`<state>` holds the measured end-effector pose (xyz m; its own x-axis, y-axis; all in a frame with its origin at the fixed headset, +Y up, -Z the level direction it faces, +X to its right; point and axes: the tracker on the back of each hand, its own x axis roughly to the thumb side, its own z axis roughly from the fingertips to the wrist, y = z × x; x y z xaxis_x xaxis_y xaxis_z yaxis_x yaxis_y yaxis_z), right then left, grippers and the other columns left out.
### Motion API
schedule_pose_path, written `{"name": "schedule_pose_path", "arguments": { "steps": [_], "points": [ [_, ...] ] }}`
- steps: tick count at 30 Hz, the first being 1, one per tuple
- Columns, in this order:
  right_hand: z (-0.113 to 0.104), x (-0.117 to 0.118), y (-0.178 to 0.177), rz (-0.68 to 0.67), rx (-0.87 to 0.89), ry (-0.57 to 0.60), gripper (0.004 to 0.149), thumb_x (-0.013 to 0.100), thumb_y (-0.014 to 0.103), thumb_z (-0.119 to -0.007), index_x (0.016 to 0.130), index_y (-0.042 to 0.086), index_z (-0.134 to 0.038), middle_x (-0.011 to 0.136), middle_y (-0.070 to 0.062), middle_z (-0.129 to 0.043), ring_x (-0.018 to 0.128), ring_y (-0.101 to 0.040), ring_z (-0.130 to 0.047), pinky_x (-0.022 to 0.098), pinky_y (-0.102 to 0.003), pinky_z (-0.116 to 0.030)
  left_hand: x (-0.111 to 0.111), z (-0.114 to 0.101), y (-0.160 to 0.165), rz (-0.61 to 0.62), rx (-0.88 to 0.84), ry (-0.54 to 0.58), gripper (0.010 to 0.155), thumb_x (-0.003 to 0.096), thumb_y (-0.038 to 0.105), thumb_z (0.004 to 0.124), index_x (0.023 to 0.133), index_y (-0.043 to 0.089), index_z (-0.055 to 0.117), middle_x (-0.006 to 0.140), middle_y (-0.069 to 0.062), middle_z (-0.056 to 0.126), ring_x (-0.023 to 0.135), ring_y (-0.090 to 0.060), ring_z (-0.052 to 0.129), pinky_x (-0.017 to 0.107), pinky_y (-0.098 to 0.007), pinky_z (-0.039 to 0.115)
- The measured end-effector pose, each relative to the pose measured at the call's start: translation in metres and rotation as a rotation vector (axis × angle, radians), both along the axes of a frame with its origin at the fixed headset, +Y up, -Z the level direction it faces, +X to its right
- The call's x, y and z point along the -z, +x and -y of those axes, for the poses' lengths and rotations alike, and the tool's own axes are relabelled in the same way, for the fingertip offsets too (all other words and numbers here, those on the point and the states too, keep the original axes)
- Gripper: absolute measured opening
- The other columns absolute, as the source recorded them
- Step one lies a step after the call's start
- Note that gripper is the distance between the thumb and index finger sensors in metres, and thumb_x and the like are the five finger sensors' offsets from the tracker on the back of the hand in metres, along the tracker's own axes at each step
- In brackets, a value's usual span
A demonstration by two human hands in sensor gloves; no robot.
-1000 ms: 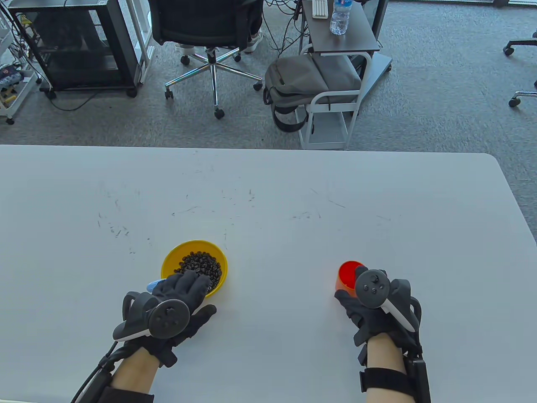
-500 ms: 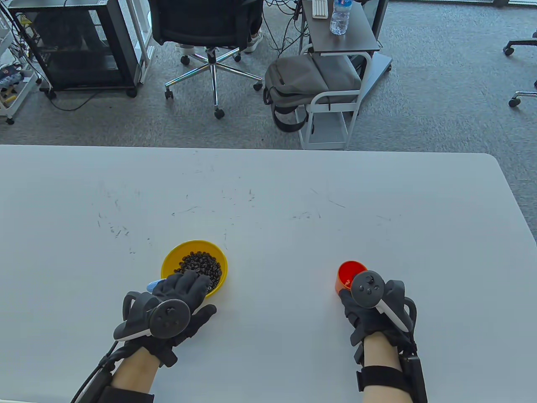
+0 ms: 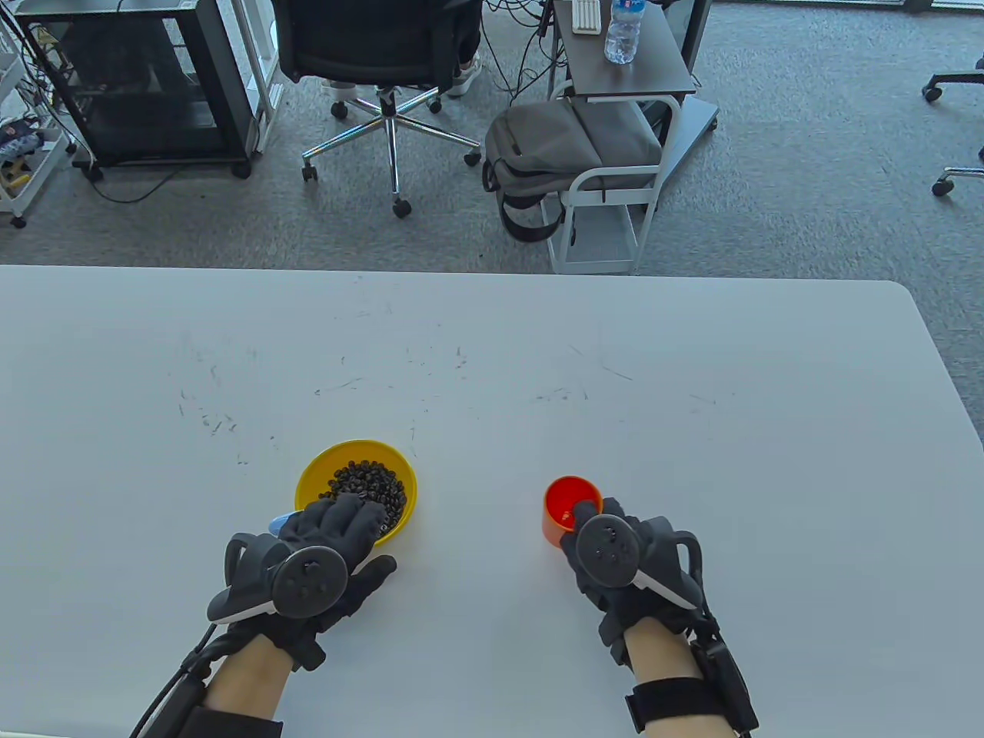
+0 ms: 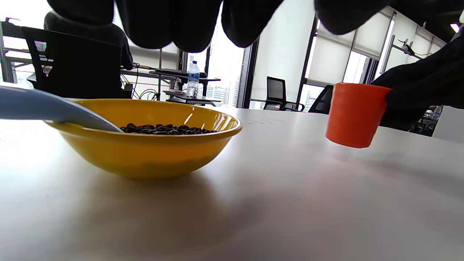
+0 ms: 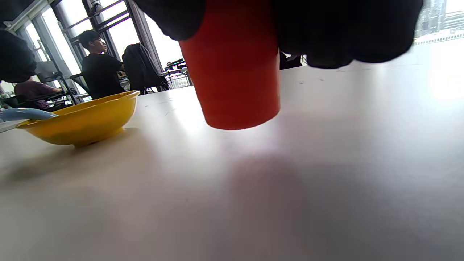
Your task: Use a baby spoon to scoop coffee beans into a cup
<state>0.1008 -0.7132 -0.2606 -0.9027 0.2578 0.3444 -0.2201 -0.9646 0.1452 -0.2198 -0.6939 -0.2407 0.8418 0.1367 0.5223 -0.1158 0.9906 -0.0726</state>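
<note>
Cup (image 3: 567,503), gripped by the right hand (image 3: 626,565) near the table's front edge, should be set upright beside the bowl (image 3: 357,480) while the left hand (image 3: 323,553), spread, rests over the spoon (image 4: 47,108).

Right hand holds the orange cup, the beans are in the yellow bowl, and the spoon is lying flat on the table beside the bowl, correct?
Not quite. The spoon is not flat on the table; the left wrist view shows it resting in the yellow bowl, dipping into the beans. The right hand does hold the orange cup.
</note>
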Motion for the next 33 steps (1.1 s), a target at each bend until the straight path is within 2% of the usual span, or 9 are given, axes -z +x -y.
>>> {"name": "schedule_pose_path", "arguments": {
  "steps": [5, 13, 19, 22, 28, 33],
  "points": [
    [-0.003, -0.015, -0.044, -0.179, 0.048, 0.004, 0.058, 0.062, 0.043, -0.061, 0.101, 0.0, -0.06, 0.098, -0.04, -0.064, 0.073, -0.057, -0.078, 0.049, -0.057, -0.076, 0.0, 0.0, -0.001, -0.001, 0.0, -0.001, 0.07, 0.063, 0.053, 0.063, 0.113, 0.006, 0.057, 0.11, -0.032, 0.057, 0.095, -0.061, 0.061, 0.062, -0.073, 0.055],
    [0.01, -0.025, -0.076, -0.3, -0.032, -0.028, 0.058, 0.062, 0.043, -0.061, 0.101, 0.001, -0.06, 0.098, -0.039, -0.064, 0.073, -0.057, -0.078, 0.05, -0.057, -0.076, 0.001, 0.0, -0.002, -0.007, -0.011, -0.01, 0.07, 0.063, 0.053, 0.063, 0.113, 0.006, 0.057, 0.11, -0.032, 0.057, 0.095, -0.061, 0.061, 0.062, -0.073, 0.055],
    [0.018, -0.026, -0.078, -0.314, -0.083, -0.038, 0.058, 0.062, 0.042, -0.06, 0.102, 0.001, -0.058, 0.099, -0.038, -0.062, 0.075, -0.057, -0.076, 0.051, -0.058, -0.075, 0.001, 0.0, -0.002, -0.006, -0.012, -0.008, 0.07, 0.063, 0.053, 0.063, 0.114, 0.006, 0.057, 0.11, -0.032, 0.057, 0.095, -0.06, 0.061, 0.062, -0.073, 0.055],
    [0.016, -0.025, -0.077, -0.32, -0.088, -0.068, 0.062, 0.062, 0.045, -0.061, 0.105, 0.002, -0.051, 0.103, -0.037, -0.057, 0.078, -0.058, -0.072, 0.053, -0.06, -0.073, 0.001, 0.0, -0.002, -0.008, -0.008, -0.007, 0.069, 0.0631, 0.053, 0.063, 0.114, 0.006, 0.057, 0.11, -0.032, 0.057, 0.095, -0.06, 0.061, 0.062, -0.073, 0.055],
    [0.001, -0.026, -0.058, -0.294, -0.038, -0.016, 0.07, 0.06, 0.051, -0.063, 0.108, 0.004, -0.046, 0.106, -0.035, -0.052, 0.082, -0.058, -0.068, 0.056, -0.064, -0.069, 0.002, 0.0, -0.003, -0.014, -0.022, -0.007, 0.07, 0.063, 0.053, 0.063, 0.113, 0.006, 0.057, 0.11, -0.032, 0.057, 0.095, -0.06, 0.061, 0.062, -0.073, 0.055],
    [-0.014, -0.021, -0.026, -0.186, -0.038, 0.06, 0.073, 0.059, 0.053, -0.064, 0.109, 0.003, -0.044, 0.107, -0.036, -0.048, 0.085, -0.06, -0.063, 0.059, -0.067, -0.064, 0.003, -0.001, -0.007, -0.026, -0.046, -0.006, 0.069, 0.063, 0.053, 0.064, 0.113, 0.006, 0.057, 0.11, -0.031, 0.057, 0.095, -0.06, 0.062, 0.062, -0.073, 0.055]
  ]
}}
